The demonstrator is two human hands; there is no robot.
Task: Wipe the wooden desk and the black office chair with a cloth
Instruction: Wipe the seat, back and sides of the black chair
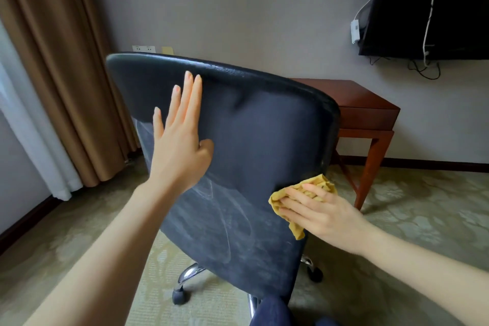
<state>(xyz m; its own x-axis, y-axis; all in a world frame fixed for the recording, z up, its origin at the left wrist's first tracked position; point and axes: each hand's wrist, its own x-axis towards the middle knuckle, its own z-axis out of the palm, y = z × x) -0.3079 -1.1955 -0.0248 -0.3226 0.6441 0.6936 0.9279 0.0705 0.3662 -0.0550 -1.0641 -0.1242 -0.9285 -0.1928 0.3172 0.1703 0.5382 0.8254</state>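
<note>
While the left hand point(180, 151) lies flat on the chair point(259, 135), the right hand point(320, 213) — fingers extended — presses the cloth point(321, 183) there.

place: hotel-style guest room | far left: floor-length brown curtains point(60, 74) over white sheers point(31, 127) | floor: patterned carpet point(423, 209) | far right: wall-mounted black TV point(434, 5), wooden desk point(370, 108) below | far wall: sockets point(143, 48) | near: black office chair point(251, 153)
</note>
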